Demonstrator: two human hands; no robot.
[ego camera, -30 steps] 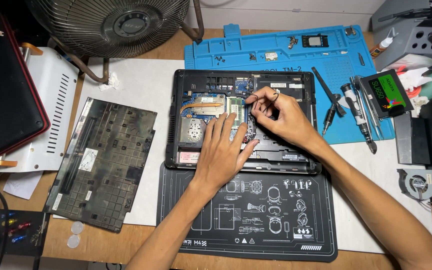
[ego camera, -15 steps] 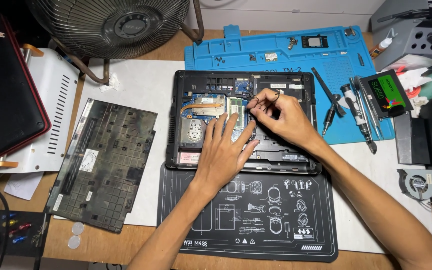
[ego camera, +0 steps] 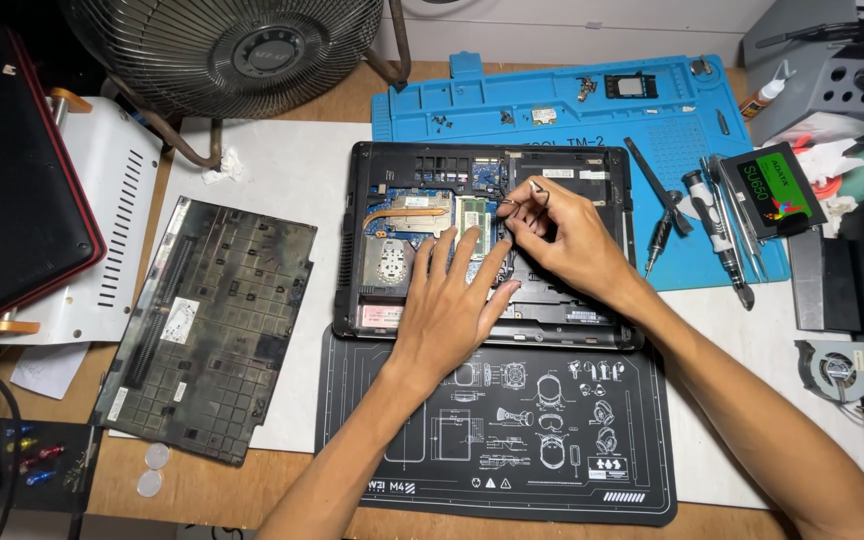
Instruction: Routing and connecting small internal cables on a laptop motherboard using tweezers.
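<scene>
Bracing the opened laptop (ego camera: 382,290) at frame center, left hand (ego camera: 447,305) lies spread flat (steadying it). Right hand (ego camera: 562,235) pinches thin tweezers (ego camera: 524,195) over the board.

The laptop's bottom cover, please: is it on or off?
Off: the laptop shows bare internals, and the cover lies beside it.

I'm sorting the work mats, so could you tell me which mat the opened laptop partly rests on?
The black mat with white line drawings, nearest the person; the blue mat lies behind the opened laptop.
</scene>
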